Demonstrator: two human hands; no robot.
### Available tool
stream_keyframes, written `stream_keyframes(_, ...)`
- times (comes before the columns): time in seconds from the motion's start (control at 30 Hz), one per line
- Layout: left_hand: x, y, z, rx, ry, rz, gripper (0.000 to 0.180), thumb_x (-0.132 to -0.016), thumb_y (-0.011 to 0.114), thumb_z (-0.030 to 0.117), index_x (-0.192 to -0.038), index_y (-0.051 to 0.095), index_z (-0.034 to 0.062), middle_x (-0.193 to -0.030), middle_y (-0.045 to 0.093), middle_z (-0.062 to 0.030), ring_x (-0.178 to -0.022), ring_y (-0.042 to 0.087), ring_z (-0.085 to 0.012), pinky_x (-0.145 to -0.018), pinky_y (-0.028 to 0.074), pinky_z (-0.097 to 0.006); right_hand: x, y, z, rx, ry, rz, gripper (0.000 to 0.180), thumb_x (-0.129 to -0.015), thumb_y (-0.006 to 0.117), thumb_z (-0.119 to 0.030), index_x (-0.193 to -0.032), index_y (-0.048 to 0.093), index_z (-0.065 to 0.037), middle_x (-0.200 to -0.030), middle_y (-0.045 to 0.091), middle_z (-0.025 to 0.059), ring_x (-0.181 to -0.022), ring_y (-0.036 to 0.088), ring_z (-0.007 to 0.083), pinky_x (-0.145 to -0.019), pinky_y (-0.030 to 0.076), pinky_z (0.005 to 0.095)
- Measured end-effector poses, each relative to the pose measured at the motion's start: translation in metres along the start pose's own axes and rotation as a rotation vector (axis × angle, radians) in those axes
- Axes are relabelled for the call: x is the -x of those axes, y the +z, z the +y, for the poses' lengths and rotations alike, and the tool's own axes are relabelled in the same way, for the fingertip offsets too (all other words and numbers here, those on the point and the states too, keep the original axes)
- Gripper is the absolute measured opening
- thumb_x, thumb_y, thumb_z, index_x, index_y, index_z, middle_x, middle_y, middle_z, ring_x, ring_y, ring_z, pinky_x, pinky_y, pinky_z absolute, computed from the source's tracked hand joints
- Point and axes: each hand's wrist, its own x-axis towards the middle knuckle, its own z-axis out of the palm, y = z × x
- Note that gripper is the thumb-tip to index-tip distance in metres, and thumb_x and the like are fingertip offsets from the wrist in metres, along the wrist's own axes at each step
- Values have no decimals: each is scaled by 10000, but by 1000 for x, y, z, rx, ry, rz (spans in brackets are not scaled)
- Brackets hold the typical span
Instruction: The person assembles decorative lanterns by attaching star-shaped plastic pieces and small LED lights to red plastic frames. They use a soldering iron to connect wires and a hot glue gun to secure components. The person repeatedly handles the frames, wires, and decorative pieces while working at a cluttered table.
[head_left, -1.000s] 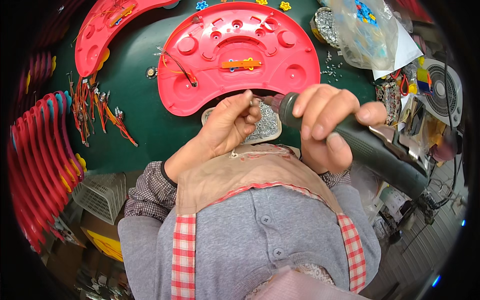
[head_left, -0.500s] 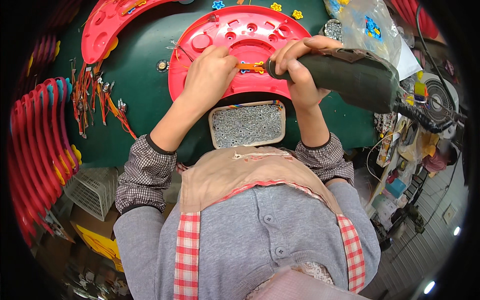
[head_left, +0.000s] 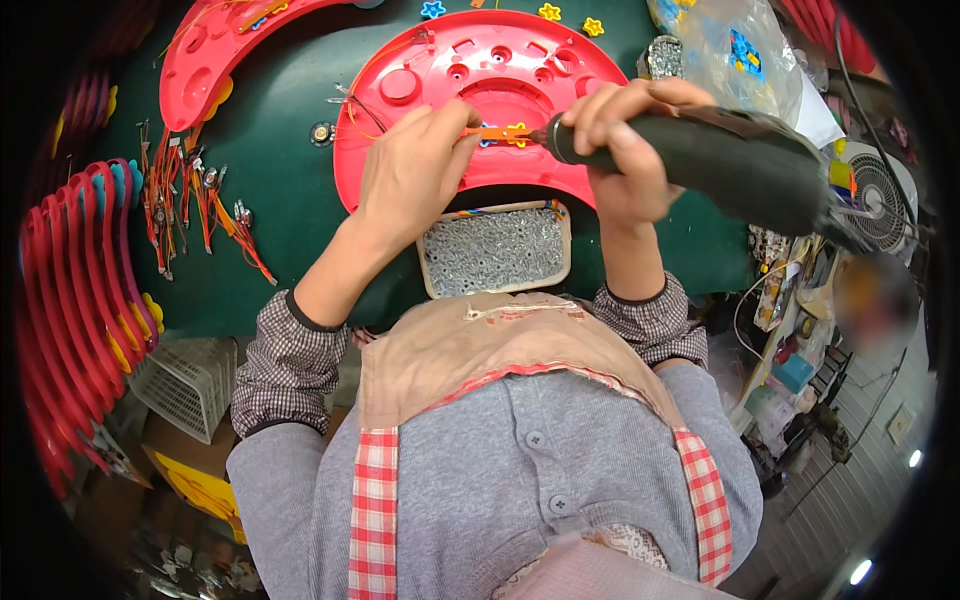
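Observation:
My right hand (head_left: 630, 135) is wrapped round a dark electric screwdriver (head_left: 735, 165), which lies nearly level with its tip pointing left. That tip meets the right end of a narrow orange strip (head_left: 490, 134), probably a small circuit board. Thumb and fingers of my left hand (head_left: 420, 160) pinch the strip's left end. Blue and yellow star-shaped pieces (head_left: 517, 136) show at the strip, over a red curved plastic shell (head_left: 400, 88). Thin wires (head_left: 357, 100) run over the shell's left side. Just in front of it stands a tray of small metal screws (head_left: 495, 250).
Another red shell (head_left: 190, 80) lies at the upper left, above bundles of wired parts (head_left: 200, 200). Red curved pieces (head_left: 85, 290) are stacked at far left. Loose star pieces (head_left: 550, 12), a plastic bag (head_left: 735, 60) and a fan (head_left: 875, 195) are at the back and right.
My right hand and the screwdriver have shifted slightly right, and the tool's shaft now shows more. My left hand keeps its pinch on the strip, turned a little.

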Motion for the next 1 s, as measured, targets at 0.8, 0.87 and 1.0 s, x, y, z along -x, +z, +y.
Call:
stream_keyframes(0.8,41,5,15,-111,244,219,430,-692,897,196,-1038,703,30,-1025,709,-72,-867,620,-271,-728,488,-395,-11,23,6,166,-23,-85,486,-865,571,82,-1327,454,-18,-748,588,113,-610,578,209,-642,568,430)
stream_keyframes(0.87,43,8,23,-191,232,97,451,-730,876,270,-1072,705,32,-1143,707,-67,-951,619,-274,-789,483,-404,-12,28,13,125,44,-52,471,-863,567,87,-1311,464,-12,-743,591,115,-608,583,210,-647,573,430)
stream_keyframes(1.0,43,17,25,-346,88,-51,648,-784,813,431,-1275,649,41,-1400,611,-79,-1159,549,-273,-925,437,-423,-10,40,17,3,150,31,437,-855,555,98,-1273,484,-6,-743,601,123,-610,589,210,-632,570,427)
